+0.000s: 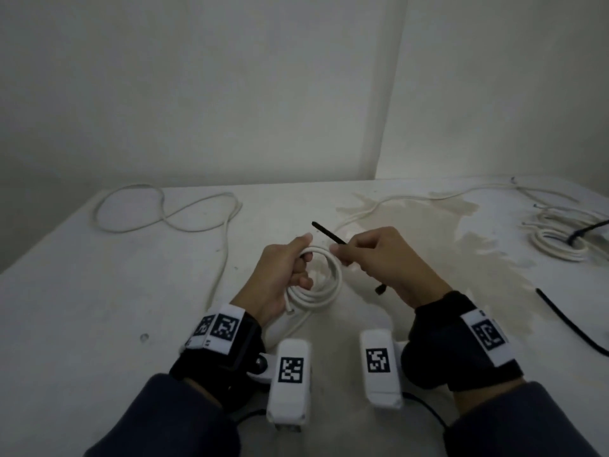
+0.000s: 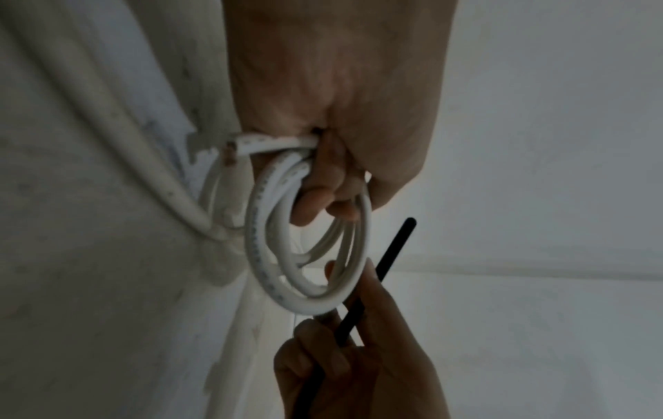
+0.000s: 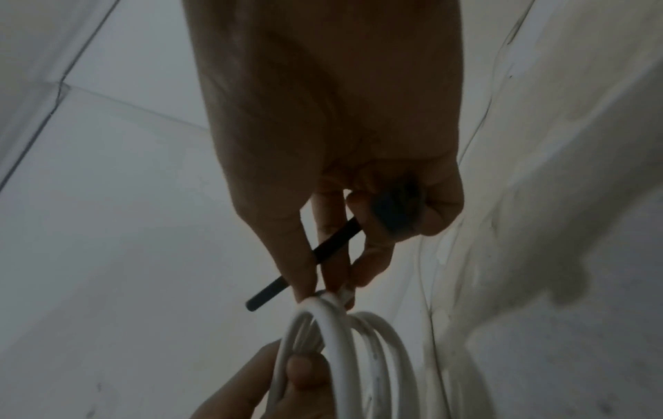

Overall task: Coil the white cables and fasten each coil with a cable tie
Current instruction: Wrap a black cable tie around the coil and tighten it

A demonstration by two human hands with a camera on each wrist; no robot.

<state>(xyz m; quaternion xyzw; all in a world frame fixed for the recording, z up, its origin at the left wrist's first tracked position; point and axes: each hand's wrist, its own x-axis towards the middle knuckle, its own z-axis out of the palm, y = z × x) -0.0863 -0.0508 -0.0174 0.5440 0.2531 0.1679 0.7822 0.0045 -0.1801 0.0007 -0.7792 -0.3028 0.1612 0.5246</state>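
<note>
Head view: my left hand grips the coil above the tabletop's near middle; my right hand pinches a tie at the coil's rim.

Left wrist: fingers hook through the loops.

Right wrist: fingertips clamp the tie against the coil.

The head view is dim and grey, lit softly and evenly from above; the bench is the brightest part and carries only faint shadows under the forearms. Corners darken and straight lines bow toward the edges. Detail is soft and smeared throughout. Both wrist views are darker and grainy: the left hand and right hand fill the upper frame as underexposed, out-of-focus masses. The coil shows slight blur. No glare anywhere.
</note>
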